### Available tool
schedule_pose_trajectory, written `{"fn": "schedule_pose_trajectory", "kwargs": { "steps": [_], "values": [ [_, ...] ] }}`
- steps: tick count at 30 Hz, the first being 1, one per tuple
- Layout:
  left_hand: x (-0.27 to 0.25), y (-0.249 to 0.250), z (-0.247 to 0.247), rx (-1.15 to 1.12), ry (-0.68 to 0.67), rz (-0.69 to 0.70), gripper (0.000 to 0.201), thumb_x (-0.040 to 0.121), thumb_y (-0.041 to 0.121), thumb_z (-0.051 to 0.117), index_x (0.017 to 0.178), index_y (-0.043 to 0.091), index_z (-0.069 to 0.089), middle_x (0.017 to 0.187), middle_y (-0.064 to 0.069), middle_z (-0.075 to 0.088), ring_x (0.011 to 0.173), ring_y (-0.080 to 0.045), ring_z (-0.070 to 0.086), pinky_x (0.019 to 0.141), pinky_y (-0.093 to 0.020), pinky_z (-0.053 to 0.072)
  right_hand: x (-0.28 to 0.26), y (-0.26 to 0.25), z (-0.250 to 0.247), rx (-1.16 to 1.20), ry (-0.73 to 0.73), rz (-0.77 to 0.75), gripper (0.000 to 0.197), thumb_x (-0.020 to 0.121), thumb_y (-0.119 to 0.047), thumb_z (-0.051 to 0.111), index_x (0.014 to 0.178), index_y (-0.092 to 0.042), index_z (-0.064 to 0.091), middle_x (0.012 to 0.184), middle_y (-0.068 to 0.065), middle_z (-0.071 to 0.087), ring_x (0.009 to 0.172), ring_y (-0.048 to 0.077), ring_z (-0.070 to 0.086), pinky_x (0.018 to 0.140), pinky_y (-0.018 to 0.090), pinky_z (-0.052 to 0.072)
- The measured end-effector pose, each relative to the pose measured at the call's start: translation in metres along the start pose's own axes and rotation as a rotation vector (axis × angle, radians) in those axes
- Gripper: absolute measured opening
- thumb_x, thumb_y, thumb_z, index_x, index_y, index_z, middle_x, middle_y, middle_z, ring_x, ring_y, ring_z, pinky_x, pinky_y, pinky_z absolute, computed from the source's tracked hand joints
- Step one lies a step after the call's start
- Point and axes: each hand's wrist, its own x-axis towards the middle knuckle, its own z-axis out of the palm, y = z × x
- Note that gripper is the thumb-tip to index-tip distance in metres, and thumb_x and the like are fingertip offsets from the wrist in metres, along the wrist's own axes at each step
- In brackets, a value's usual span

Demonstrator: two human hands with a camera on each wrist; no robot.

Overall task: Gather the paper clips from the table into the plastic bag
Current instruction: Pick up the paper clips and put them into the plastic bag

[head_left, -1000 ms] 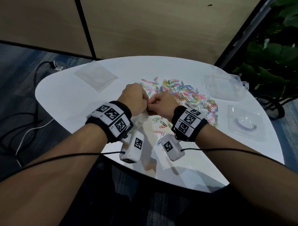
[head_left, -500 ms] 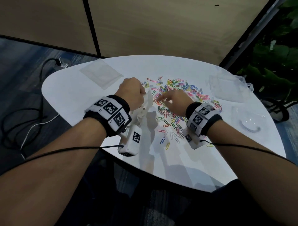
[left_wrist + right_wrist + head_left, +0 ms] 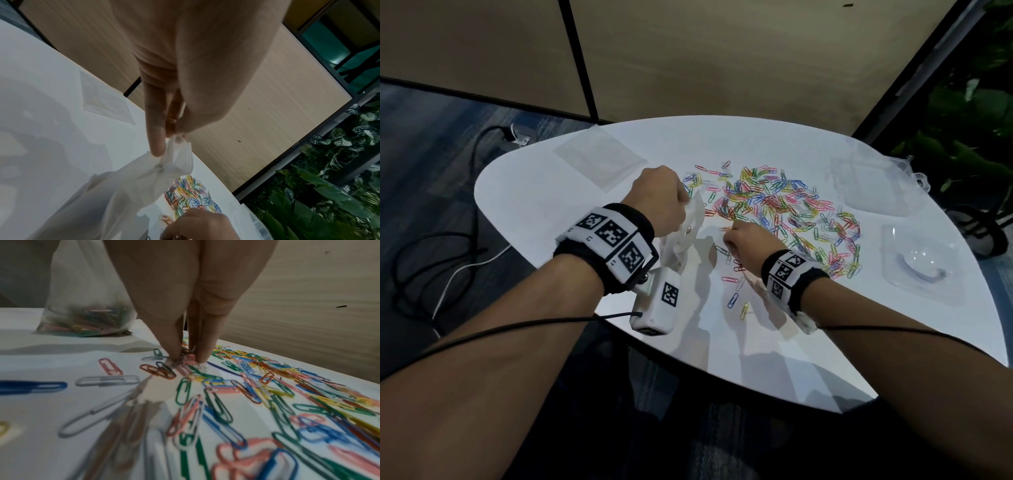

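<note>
R hand (image 3: pixel 185 318) had its grip closed on a small bunch of paper clips (image 3: pixel 188 359), fingertips (image 3: pixel 174 353) down on the surface (image 3: pixel 544 192). L hand (image 3: pixel 185 73) pinched the plastic bag (image 3: pixel 131 183) by its rim, just left of that grip, partly filled. Best approach, imo: squeeze the bunch tight w/ thumb before lifting, keep the bag mouth wide, so none drop.

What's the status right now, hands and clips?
Left hand pinches plastic bag top, clips inside. Right hand pinching paper clips off table. Big pile remains. Nothing blocking.
</note>
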Motion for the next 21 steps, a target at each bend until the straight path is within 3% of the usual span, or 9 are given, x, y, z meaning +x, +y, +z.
{"fn": "schedule_pose_trajectory", "kwargs": {
  "steps": [5,8,11,14,16,19,21],
  "values": [
    [-0.001,-0.002,-0.002,0.005,-0.002,0.004,0.032,0.089,0.001,0.052,0.109,0.010,0.075,0.103,-0.014,0.073,0.082,-0.028,0.075,0.084,-0.034,0.061,-0.002,0.011,-0.016,0.355,0.063,0.300,0.016,0.089,-0.005,0.062,0.096,-0.010,0.076,0.097,0.005,0.068,0.083,0.019,0.064,0.078,0.026,0.053],
    [-0.002,0.000,-0.001,0.004,-0.009,0.001,0.032,0.090,0.000,0.051,0.110,0.010,0.074,0.101,-0.013,0.073,0.078,-0.026,0.075,0.084,-0.033,0.060,-0.007,0.032,-0.025,0.747,0.124,0.602,0.011,0.086,-0.007,0.070,0.093,-0.013,0.077,0.090,0.001,0.073,0.081,0.015,0.069,0.081,0.026,0.057],
    [-0.002,0.003,0.000,-0.006,-0.019,-0.004,0.031,0.091,-0.001,0.051,0.110,0.009,0.073,0.099,-0.013,0.072,0.077,-0.027,0.076,0.085,-0.033,0.060,-0.013,0.047,-0.034,1.244,0.065,0.758,0.011,0.080,-0.004,0.076,0.084,-0.014,0.075,0.100,0.011,0.075,0.091,0.023,0.073,0.088,0.035,0.058],
    [-0.002,0.005,0.001,-0.003,-0.025,-0.012,0.030,0.092,0.000,0.050,0.108,0.010,0.073,0.082,-0.007,0.065,0.076,-0.027,0.076,0.083,-0.031,0.059,-0.017,0.042,-0.053,1.772,0.152,0.764,0.010,0.085,0.002,0.070,0.095,0.001,0.070,0.101,0.018,0.072,0.094,0.026,0.073,0.080,0.028,0.060],
    [-0.001,0.006,0.002,0.002,-0.028,-0.011,0.030,0.092,-0.001,0.049,0.108,0.010,0.073,0.081,-0.006,0.063,0.077,-0.027,0.076,0.081,-0.030,0.059,-0.019,0.028,-0.073,1.974,0.117,0.686,0.016,0.089,0.003,0.065,0.104,0.007,0.067,0.104,0.019,0.072,0.098,0.027,0.072,0.076,0.024,0.060],
    [-0.002,0.005,0.003,-0.008,-0.022,-0.010,0.029,0.091,0.000,0.051,0.108,0.011,0.073,0.094,-0.013,0.070,0.080,-0.028,0.076,0.084,-0.032,0.060,-0.019,0.002,-0.096,2.077,-0.031,0.512,0.024,0.091,0.003,0.062,0.114,0.007,0.063,0.107,0.019,0.073,0.102,0.025,0.071,0.077,0.022,0.059],
    [-0.001,0.004,0.004,-0.026,-0.012,-0.006,0.029,0.090,0.001,0.053,0.107,0.011,0.074,0.097,-0.014,0.073,0.082,-0.028,0.075,0.087,-0.035,0.060,-0.016,-0.013,-0.101,2.015,-0.051,0.433,0.024,0.089,0.005,0.062,0.113,0.009,0.063,0.109,0.022,0.071,0.099,0.026,0.072,0.079,0.023,0.059]
  ]
}}
